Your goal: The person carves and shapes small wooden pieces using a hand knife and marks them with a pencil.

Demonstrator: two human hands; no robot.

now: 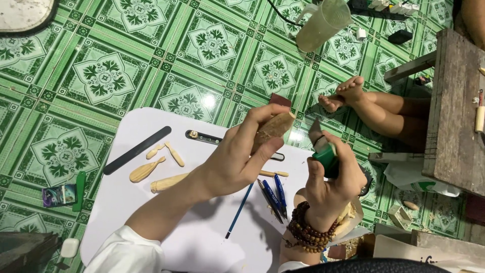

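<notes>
Left hand (237, 156) is raised over the white table (151, 131), fingers curled and pinching a pale wood piece (273, 129) between thumb and forefingers; the piece tilts up to the right, clear of the table. Right hand (333, 177) is closed around a green-handled knife (323, 151), blade pointing up toward the wood piece, tip just beside it; contact cannot be told. A bead bracelet (305, 230) sits on the right wrist.

On the table, under and left of the left hand: a black file (136, 150), three small carved wood shapes (161, 159), a longer wood blank (169, 183) partly hidden by the left wrist, and a dark flat tool (202, 136) whose far end is hidden behind the hand. Between the wrists lie a blue brush (240, 210) and blue-handled tools (275, 194).

On the green tiled floor (101, 76): a plastic jug (323, 23) at top, a small packet (59, 194) and green stick (80, 189) at left. Another person's bare feet (343, 96) rest near the right hand, beside a wooden bench (454, 111).
</notes>
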